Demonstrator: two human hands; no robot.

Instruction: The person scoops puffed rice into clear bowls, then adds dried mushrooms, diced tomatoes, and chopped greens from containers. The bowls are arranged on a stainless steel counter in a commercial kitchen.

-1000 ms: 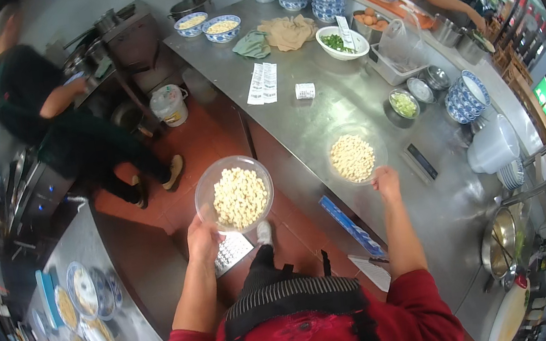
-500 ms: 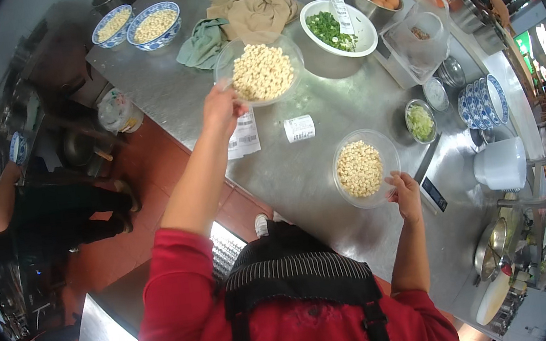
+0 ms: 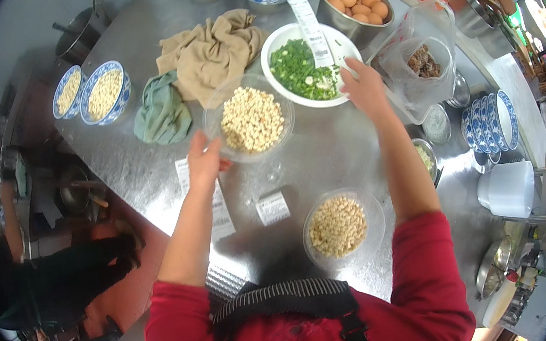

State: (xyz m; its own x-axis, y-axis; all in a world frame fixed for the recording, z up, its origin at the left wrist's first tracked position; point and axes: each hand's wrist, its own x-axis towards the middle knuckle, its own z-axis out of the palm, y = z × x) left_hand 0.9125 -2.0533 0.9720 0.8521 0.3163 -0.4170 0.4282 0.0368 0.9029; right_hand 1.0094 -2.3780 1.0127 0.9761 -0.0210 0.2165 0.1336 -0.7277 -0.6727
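Observation:
My left hand is at the near-left rim of a clear plastic bowl of pale pieces that look like peanuts. Its fingers are parted, with the thumb raised; nothing shows in its grasp. My right hand reaches to the right rim of a white bowl of chopped green onions. Its fingers are spread, their tips at the rim. A printed paper slip lies across that bowl. Closer to me, a second clear bowl holds similar pale pieces.
Tan and green cloths lie beyond the left hand. Two blue-and-white bowls of pale pieces stand at far left. Eggs, a clear plastic bag and stacked bowls line the right. Paper labels lie mid-table.
My right hand has left the nearer clear bowl and moved up to the white bowl. My left hand has come off the farther clear bowl's rim. The view has shifted.

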